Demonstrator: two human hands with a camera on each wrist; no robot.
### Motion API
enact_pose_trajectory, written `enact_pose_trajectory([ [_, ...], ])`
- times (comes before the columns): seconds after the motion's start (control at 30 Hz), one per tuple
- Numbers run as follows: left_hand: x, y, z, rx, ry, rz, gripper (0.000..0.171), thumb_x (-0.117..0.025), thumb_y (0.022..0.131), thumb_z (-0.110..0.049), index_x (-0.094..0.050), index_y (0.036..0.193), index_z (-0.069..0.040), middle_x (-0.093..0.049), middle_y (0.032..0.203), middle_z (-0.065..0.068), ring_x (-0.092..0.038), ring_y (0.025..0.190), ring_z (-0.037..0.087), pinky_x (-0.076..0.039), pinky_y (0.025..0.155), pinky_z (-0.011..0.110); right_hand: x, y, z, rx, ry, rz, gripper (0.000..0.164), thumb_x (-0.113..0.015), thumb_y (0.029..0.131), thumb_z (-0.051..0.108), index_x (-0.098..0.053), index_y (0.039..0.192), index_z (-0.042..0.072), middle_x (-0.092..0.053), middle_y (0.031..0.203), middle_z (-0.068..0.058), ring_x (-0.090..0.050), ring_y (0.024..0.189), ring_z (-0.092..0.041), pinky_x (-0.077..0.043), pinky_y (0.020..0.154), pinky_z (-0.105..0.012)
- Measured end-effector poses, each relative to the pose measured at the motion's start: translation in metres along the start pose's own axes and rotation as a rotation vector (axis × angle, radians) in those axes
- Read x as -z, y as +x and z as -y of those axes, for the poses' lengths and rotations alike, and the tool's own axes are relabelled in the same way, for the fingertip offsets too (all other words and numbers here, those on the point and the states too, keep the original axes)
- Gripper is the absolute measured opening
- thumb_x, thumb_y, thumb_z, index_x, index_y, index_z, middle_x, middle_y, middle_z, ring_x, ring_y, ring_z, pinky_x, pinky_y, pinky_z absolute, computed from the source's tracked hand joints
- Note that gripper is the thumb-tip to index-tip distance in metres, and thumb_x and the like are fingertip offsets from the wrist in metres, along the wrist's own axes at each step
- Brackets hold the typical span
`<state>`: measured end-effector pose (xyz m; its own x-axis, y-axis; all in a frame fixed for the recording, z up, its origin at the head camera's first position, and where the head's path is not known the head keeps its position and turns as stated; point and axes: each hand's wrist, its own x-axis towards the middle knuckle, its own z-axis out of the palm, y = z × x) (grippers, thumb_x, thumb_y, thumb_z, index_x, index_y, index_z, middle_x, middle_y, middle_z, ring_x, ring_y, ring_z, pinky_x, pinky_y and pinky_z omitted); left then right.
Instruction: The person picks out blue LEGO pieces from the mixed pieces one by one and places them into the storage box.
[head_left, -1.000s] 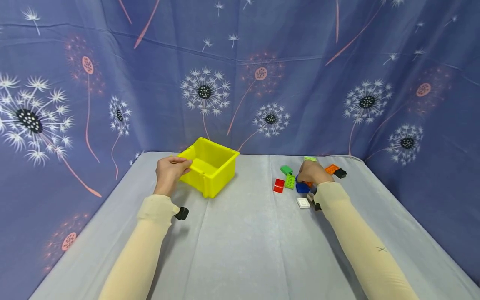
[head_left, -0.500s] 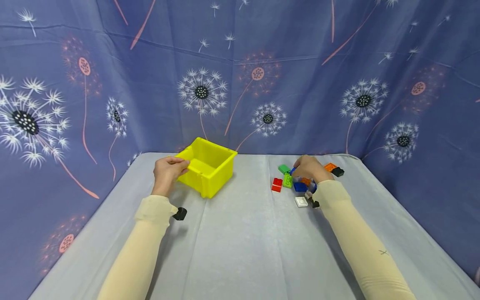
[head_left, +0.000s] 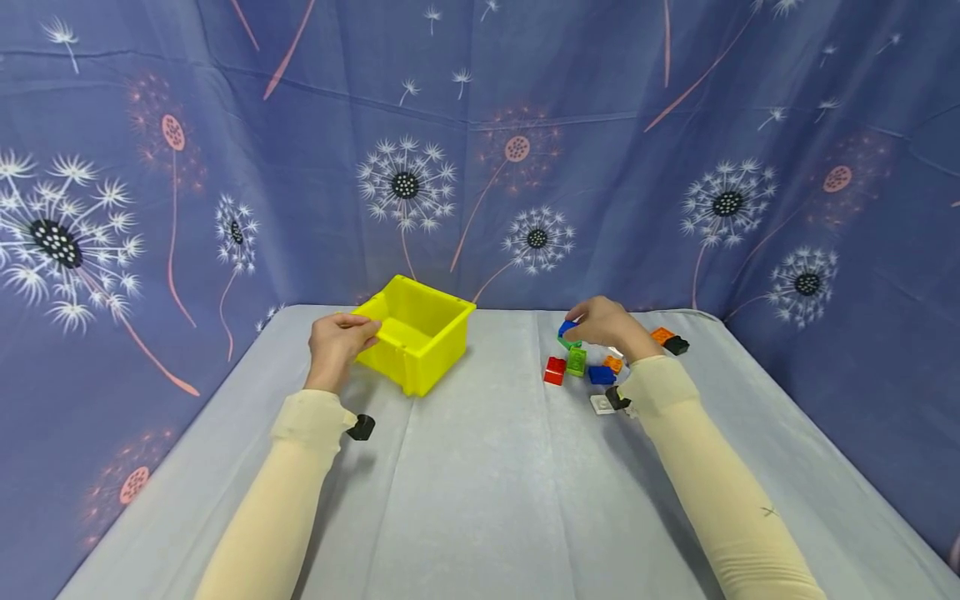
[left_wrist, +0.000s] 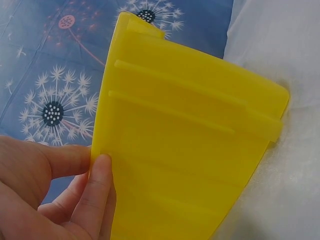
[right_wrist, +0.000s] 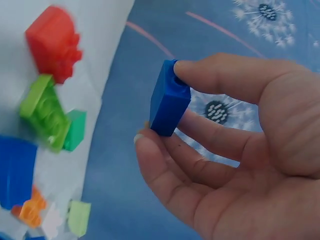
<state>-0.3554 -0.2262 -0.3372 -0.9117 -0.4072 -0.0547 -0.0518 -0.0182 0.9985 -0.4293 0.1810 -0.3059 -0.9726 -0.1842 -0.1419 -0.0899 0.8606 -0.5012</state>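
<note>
"What is your right hand [head_left: 609,323] doing?"

"It holds a blue block [right_wrist: 170,102] in a narrow pinch: my thumb is on the studded side, my fingertips are at the opposite end, and the gap between them is just filled by the block."

"And your left hand [head_left: 335,346]?"

"I pinch the rim of a yellow bin [head_left: 437,357] between thumb and fingers. The bin spreads out to the right of that grip, well apart from the blue block."

"What lies about the right grip?"

"Below it on the table [head_left: 480,483], apart from the held piece, is a green block [right_wrist: 76,130]. Nearer to me is a lime block [head_left: 576,362], with a red block [head_left: 554,372] just to its left. Right of the lime one are an orange piece [head_left: 612,364] and another blue piece [head_left: 602,375]; a white piece [head_left: 601,405] sits closer to me again. Out to the right of my hand, a black piece [head_left: 677,345] lies beside an orange block [head_left: 662,335]."
</note>
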Motion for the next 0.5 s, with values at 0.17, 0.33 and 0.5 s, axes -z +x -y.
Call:
enact_pose_trajectory([
  [0.17,0.000,0.000,0.000,-0.002,-0.001,0.000,0.030,-0.077,0.079,-0.009,-0.064,0.103,0.002,-0.060,0.100,0.013,-0.067,0.079,0.019,-0.056,0.084,0.036,0.005,-0.005,0.015,0.050,0.011,-0.011,0.046,-0.072,0.082,0.036,-0.059,0.123,0.017,-0.055,0.124,-0.008,-0.052,0.108,-0.029,-0.050,0.088,-0.050],
  [0.33,0.000,0.001,0.001,-0.001,0.012,0.003,0.030,-0.077,0.079,-0.011,-0.064,0.103,0.001,-0.061,0.102,0.012,-0.067,0.080,0.019,-0.056,0.084,0.037,0.009,-0.010,0.029,0.093,0.024,-0.009,0.050,-0.070,0.084,0.036,-0.057,0.128,0.016,-0.052,0.130,-0.009,-0.050,0.113,-0.030,-0.047,0.092,-0.052],
  [0.5,0.000,0.001,0.001,-0.003,0.001,0.008,0.030,-0.077,0.079,-0.009,-0.064,0.104,0.002,-0.060,0.103,0.013,-0.067,0.083,0.021,-0.055,0.085,0.036,0.011,-0.014,0.043,0.130,0.018,-0.040,0.050,-0.069,0.084,0.038,-0.057,0.128,0.017,-0.054,0.128,-0.009,-0.051,0.112,-0.029,-0.049,0.090,-0.050],
])
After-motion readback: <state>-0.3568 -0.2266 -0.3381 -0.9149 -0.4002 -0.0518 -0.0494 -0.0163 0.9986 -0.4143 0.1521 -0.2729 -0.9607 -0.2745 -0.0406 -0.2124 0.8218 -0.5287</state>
